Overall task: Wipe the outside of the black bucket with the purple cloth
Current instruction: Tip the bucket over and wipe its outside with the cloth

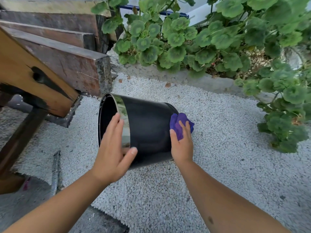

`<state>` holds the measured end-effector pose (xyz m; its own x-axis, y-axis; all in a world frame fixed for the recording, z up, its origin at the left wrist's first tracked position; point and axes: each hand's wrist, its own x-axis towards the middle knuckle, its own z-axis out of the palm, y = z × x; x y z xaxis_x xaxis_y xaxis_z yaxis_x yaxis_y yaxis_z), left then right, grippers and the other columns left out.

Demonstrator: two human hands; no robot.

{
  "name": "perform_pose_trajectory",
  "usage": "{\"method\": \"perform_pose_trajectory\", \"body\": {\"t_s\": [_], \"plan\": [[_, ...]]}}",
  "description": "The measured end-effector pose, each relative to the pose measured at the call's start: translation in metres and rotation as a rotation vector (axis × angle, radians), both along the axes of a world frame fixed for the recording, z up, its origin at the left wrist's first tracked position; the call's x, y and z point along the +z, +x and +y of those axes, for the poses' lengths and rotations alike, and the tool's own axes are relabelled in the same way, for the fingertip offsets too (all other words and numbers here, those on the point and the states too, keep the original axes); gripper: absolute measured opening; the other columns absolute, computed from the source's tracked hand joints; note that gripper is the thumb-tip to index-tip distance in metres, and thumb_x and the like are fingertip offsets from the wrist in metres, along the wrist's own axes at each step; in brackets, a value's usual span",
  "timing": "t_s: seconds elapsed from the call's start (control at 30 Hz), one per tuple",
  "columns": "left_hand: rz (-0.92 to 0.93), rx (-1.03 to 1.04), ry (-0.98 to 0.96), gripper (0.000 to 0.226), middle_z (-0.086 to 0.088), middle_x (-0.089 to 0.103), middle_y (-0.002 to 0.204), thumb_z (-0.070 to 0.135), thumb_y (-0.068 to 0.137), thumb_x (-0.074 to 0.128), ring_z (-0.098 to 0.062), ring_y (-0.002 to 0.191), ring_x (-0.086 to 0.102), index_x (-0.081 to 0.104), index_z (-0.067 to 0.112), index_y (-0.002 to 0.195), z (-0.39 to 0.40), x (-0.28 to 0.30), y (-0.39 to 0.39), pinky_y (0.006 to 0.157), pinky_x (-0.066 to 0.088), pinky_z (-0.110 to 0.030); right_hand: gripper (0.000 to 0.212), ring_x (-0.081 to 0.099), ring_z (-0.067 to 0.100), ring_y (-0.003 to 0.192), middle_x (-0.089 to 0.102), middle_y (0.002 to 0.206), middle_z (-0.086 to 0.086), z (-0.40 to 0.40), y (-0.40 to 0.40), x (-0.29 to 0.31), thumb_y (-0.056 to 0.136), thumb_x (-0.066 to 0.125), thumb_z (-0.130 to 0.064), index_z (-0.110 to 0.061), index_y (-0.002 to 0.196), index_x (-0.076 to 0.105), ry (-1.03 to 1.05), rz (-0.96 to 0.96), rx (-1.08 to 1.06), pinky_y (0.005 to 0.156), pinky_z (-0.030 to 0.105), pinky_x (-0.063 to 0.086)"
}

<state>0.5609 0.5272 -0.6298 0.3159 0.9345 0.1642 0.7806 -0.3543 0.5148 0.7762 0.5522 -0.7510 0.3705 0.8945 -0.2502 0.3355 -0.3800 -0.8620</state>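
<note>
soft, even daylight, no hard shadows

the white gravel (218, 132) reads bright, near washed out; the chrome band (125, 118) on the bucket (148, 128) mirrors its surroundings. wide-angle bending curves the wooden beams (58, 52) at left, and leaves (286, 98) blur toward the right edge.

The black bucket (148, 128) lies on its side, its base turned away and hidden behind the purple cloth (180, 123), itself half covered by the right hand (181, 145). The left hand (112, 152) masks part of the chrome rim band. The bucket's underside against the gravel (218, 132) cannot be seen. Wooden beams (58, 52) run off the left edge; leafy plants (218, 36) are cropped top and right, their nearest leaves blurred.
</note>
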Motion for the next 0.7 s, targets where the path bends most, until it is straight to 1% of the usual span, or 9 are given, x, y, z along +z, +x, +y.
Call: {"method": "perform_pose_trajectory", "body": {"t_s": [0.1, 0.23, 0.27, 0.37, 0.43, 0.5, 0.57, 0.63, 0.7], "plan": [[0.083, -0.087, -0.018, 0.094, -0.021, -0.01, 0.163, 0.063, 0.093, 0.035, -0.032, 0.152, -0.007, 0.004, -0.003, 0.153, -0.017, -0.012, -0.008, 0.119, 0.019, -0.049, 0.057, 0.031, 0.012, 0.142, 0.017, 0.161, -0.017, 0.005, 0.0, 0.002, 0.091, 0.044, -0.061, -0.042, 0.144, 0.038, -0.02, -0.03, 0.021, 0.105, 0.03, 0.031], [0.029, -0.067, -0.047, 0.096, -0.015, -0.017, 0.163, 0.062, 0.092, 0.04, -0.031, 0.151, -0.011, 0.0, 0.001, 0.153, -0.011, -0.011, -0.009, 0.116, 0.025, -0.056, 0.055, 0.033, 0.014, 0.141, 0.018, 0.161, -0.017, 0.013, 0.002, 0.006, 0.093, 0.042, -0.061, -0.042, 0.144, 0.037, -0.045, -0.07, 0.056, 0.103, 0.037, 0.036], [-0.017, -0.064, -0.059, 0.094, -0.013, -0.018, 0.163, 0.061, 0.093, 0.04, -0.03, 0.151, -0.012, 0.0, 0.001, 0.154, -0.008, -0.009, -0.007, 0.117, 0.026, -0.053, 0.056, 0.033, 0.014, 0.141, 0.02, 0.161, -0.016, 0.016, 0.002, 0.009, 0.093, 0.042, -0.061, -0.041, 0.145, 0.037, -0.053, -0.086, 0.058, 0.103, 0.038, 0.036], [-0.206, -0.01, -0.119, 0.087, -0.012, -0.018, 0.163, 0.061, 0.097, 0.032, -0.018, 0.151, -0.015, 0.0, 0.005, 0.155, 0.001, 0.001, -0.001, 0.118, 0.015, -0.019, 0.057, 0.037, 0.018, 0.139, 0.024, 0.16, -0.012, 0.031, 0.004, 0.021, 0.093, 0.04, -0.062, -0.037, 0.145, 0.039, -0.086, -0.17, 0.092, 0.104, 0.042, 0.035], [-0.286, 0.05, -0.158, 0.09, -0.007, -0.017, 0.163, 0.068, 0.094, 0.029, -0.011, 0.15, -0.016, 0.0, 0.009, 0.155, 0.008, 0.01, 0.002, 0.117, 0.001, -0.014, 0.055, 0.044, 0.024, 0.134, 0.034, 0.157, -0.009, 0.045, 0.007, 0.033, 0.092, 0.039, -0.063, -0.037, 0.141, 0.043, -0.115, -0.228, 0.135, 0.102, 0.044, 0.037], [-0.337, 0.129, -0.215, 0.095, -0.001, -0.017, 0.163, 0.074, 0.088, 0.03, -0.004, 0.149, -0.016, 0.001, 0.013, 0.156, 0.015, 0.018, 0.005, 0.114, -0.005, -0.008, 0.045, 0.055, 0.03, 0.117, 0.058, 0.132, -0.002, 0.058, 0.009, 0.047, 0.091, 0.038, -0.063, -0.038, 0.124, 0.054, -0.135, -0.287, 0.186, 0.089, 0.042, 0.043], [-0.37, 0.211, -0.278, 0.097, 0.003, -0.016, 0.164, 0.072, 0.084, 0.034, 0.003, 0.147, -0.014, 0.003, 0.015, 0.156, 0.02, 0.024, 0.005, 0.106, -0.003, 0.002, 0.037, 0.058, 0.029, 0.094, 0.061, 0.099, -0.003, 0.068, 0.01, 0.057, 0.088, 0.035, -0.064, -0.036, 0.101, 0.057, -0.157, -0.326, 0.229, 0.073, 0.037, 0.039], [-0.416, 0.278, -0.324, 0.096, 0.007, -0.013, 0.164, 0.069, 0.08, 0.036, 0.009, 0.144, -0.007, 0.008, 0.018, 0.156, 0.026, 0.028, 0.003, 0.099, 0.002, 0.009, 0.039, 0.056, 0.027, 0.084, 0.062, 0.091, -0.003, 0.075, 0.009, 0.062, 0.085, 0.033, -0.067, -0.034, 0.087, 0.054, -0.187, -0.35, 0.25, 0.067, 0.035, 0.038], [-0.441, 0.321, -0.361, 0.094, 0.012, -0.01, 0.164, 0.07, 0.078, 0.037, 0.011, 0.143, -0.001, 0.013, 0.023, 0.156, 0.031, 0.032, -0.001, 0.1, 0.007, 0.006, 0.04, 0.057, 0.027, 0.083, 0.063, 0.089, -0.003, 0.078, 0.008, 0.063, 0.084, 0.032, -0.069, -0.034, 0.082, 0.051, -0.199, -0.357, 0.248, 0.065, 0.035, 0.038]]}}
